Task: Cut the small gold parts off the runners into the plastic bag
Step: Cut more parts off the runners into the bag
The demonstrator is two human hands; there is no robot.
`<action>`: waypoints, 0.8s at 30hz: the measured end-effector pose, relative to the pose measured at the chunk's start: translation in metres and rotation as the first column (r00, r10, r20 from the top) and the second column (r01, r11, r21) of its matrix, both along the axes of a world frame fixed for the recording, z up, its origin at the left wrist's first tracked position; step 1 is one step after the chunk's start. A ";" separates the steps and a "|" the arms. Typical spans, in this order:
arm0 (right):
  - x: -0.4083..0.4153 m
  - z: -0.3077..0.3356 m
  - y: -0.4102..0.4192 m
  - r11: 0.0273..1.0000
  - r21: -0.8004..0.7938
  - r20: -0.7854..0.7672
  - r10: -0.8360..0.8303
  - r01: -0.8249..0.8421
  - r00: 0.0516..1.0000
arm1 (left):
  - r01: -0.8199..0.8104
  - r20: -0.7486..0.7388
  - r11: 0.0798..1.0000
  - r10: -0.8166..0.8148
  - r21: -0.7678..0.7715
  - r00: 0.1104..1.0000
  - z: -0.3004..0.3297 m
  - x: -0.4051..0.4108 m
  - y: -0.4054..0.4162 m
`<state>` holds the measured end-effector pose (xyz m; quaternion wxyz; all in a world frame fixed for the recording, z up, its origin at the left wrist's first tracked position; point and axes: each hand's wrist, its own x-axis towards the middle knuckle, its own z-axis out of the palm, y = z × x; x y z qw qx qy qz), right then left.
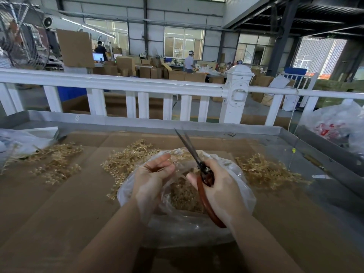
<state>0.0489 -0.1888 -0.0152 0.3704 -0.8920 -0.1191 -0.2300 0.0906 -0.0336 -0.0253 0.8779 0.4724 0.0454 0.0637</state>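
Nearest the viewer, two bare forearms reach forward over a desk covered in flattened brown cardboard [59, 203]. The right hand [218, 186] has its grip wrapped around the red-brown handles of a pair of dark-bladed scissors [194, 154]. The scissors' long axis runs from the handle loop near the right wrist up and to the left, with the blade tips pointing away from the person and slightly parted. The left hand [152, 174] hovers palm-up with fingers loosely curled, its grip relaxed; whether it holds anything small cannot be told.

Both hands sit above a clear plastic bag [197, 227] lying open on the cardboard. Inside it is a heap of small gold parts [183, 198].

Around the bag lie piles of gold plastic runners: one just behind the left hand [126, 160], one to the right [264, 170], and one further left [55, 160], partly beside another crumpled clear bag [21, 138].

The desk has a raised grey metal rim [137, 121]. Behind it stands a white railing [118, 83]. Beyond is a warehouse floor with stacked cardboard boxes [149, 71], large windows, a standing fan at far left [23, 36], and two people working in the distance.
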 end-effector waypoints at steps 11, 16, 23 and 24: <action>0.000 -0.008 -0.002 0.990 -0.115 -0.151 0.060 -0.078 0.987 | 0.007 0.007 0.997 -0.007 -0.078 1.000 0.006 0.001 0.003; -0.002 -0.006 0.000 0.987 -0.128 -0.174 0.077 -0.100 0.982 | -0.012 -0.015 0.989 0.009 -0.145 1.000 0.006 0.005 0.004; -0.003 -0.003 0.001 0.989 -0.081 -0.211 0.100 -0.120 0.972 | -0.019 0.052 0.994 0.025 -0.112 0.998 0.001 0.002 0.003; -0.003 -0.003 0.001 0.990 -0.075 -0.217 0.100 -0.119 0.971 | -0.020 0.050 0.996 0.024 -0.085 0.998 0.001 0.002 0.003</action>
